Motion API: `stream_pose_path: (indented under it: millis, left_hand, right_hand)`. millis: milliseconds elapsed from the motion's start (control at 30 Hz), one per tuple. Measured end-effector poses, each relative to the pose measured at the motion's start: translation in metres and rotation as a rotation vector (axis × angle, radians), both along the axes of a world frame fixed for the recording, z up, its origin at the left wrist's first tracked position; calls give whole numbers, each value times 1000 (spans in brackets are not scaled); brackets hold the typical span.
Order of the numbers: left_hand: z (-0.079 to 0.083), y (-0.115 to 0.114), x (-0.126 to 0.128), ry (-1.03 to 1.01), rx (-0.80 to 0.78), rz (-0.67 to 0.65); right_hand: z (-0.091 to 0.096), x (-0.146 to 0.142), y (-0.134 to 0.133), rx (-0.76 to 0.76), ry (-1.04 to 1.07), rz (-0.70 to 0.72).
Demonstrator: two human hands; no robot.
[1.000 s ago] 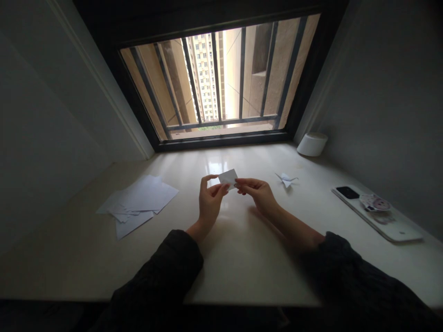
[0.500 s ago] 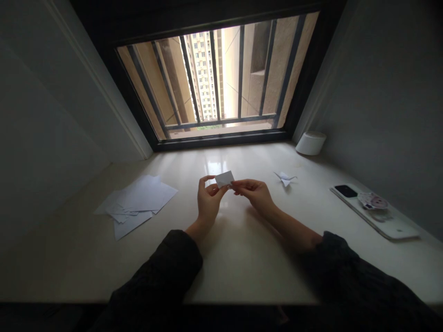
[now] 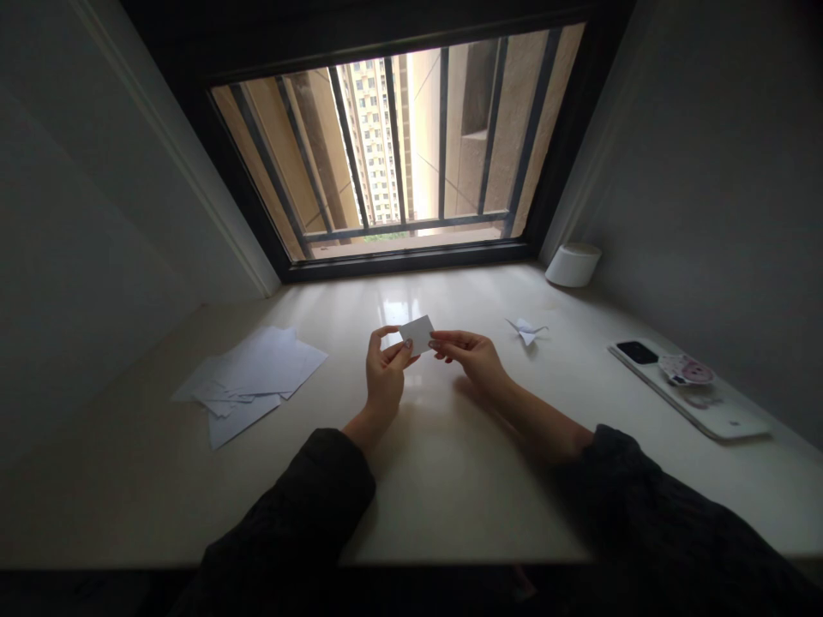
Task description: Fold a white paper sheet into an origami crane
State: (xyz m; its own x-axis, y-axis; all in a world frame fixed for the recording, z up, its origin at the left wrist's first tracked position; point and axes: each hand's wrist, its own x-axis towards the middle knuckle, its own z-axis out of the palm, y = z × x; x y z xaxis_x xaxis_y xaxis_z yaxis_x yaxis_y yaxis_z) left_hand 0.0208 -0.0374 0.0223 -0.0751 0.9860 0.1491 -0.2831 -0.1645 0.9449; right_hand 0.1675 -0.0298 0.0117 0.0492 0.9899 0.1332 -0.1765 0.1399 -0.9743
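Note:
A small folded piece of white paper [image 3: 417, 333] is held up above the pale tabletop [image 3: 450, 480], at the middle of the view. My left hand [image 3: 384, 375] pinches its left edge between thumb and fingers. My right hand [image 3: 472, 356] pinches its right edge with the fingertips. Both hands are closed on the paper and raised a little off the table. Dark sleeves cover both forearms.
A loose pile of white sheets [image 3: 254, 377] lies at the left. A small folded paper figure [image 3: 527, 330] sits right of my hands. A white phone [image 3: 687, 390] with a sticker lies at the right, a white round container [image 3: 572, 264] by the barred window [image 3: 399, 154].
The folded paper has shifted slightly between my fingers and tilted a little. The view has drifted slightly, and both hands stay pinched on the paper.

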Motion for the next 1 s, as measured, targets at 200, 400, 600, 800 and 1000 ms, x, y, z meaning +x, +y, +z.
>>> stream_pose_path:
  millis: [200,400,600,800,1000]
  left_hand:
    - [-6,2,-1,59,28,-40]
    - [-9,6,-1,78,3,-15]
    - [-10,5,3,36,-32,-63]
    - [-7,6,2,-11,-37,-41]
    - [-2,7,0,-8,-50,-4]
  right_hand:
    - [-2,4,3,11,-20,-11]
    - [2,-2,-1,105,-56,7]
    - [-3,-5,1,63,81,-2]
    - [-5,-3,3,24,149,28]
    - [-3,-1,2,36,156,79]
